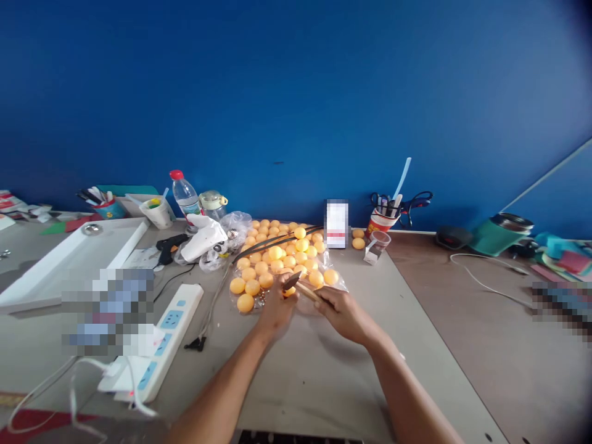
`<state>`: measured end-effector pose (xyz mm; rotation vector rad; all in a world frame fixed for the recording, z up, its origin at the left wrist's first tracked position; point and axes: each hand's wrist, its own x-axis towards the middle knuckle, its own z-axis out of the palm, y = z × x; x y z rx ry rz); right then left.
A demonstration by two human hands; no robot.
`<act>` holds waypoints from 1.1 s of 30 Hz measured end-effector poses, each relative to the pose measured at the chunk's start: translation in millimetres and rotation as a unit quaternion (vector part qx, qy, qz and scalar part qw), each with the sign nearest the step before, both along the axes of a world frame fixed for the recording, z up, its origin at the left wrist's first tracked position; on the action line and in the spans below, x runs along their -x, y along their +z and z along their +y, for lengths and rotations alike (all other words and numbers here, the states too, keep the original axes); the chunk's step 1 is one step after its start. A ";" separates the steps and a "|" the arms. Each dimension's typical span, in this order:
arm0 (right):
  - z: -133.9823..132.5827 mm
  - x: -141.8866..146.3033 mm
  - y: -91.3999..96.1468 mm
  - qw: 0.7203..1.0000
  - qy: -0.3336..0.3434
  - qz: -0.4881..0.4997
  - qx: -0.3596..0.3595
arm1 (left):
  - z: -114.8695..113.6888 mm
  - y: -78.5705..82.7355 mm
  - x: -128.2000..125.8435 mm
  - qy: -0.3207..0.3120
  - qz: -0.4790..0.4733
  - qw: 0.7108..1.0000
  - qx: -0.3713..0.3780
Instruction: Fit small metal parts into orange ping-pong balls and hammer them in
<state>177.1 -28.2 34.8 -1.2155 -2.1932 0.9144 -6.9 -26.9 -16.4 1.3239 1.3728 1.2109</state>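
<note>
In my right hand (340, 311) is a slim, light wooden-handled tool (309, 292), which slants up to the left. Its dark tip (291, 281) lies close against my left hand (276, 308). The fingers of that hand are curled around an orange table tennis ball (288, 292), mostly covered by the fingers and the tip. Just beyond both hands, many more orange balls (261, 268) are spread over and in clear plastic bags (342, 285). A dark cable (268, 243) lies across them.
A phone (337, 225) stands upright behind the balls, with a red cup of pens (382, 222) to its right. On the left are a white power strip (173, 333), a black glue gun (170, 248), a water bottle (185, 194) and a white tray (92, 256). A green flask (502, 234) lies far right.
</note>
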 end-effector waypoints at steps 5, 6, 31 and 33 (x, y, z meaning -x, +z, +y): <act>1.6 0.3 -1.7 1.000 -0.021 0.006 -0.017 | -2.5 -0.2 -2.6 0.025 -0.003 1.000 0.018; 1.9 0.5 -1.7 1.000 -0.020 0.003 -0.021 | -2.7 -0.1 -2.9 0.028 0.006 0.999 0.019; 4.3 -1.0 -3.3 0.999 -0.044 0.003 -0.026 | -1.5 1.1 0.1 0.009 0.013 1.000 0.010; 4.0 0.0 -3.3 0.999 -0.038 -0.006 -0.024 | -2.0 2.6 -0.7 0.006 0.003 1.000 0.015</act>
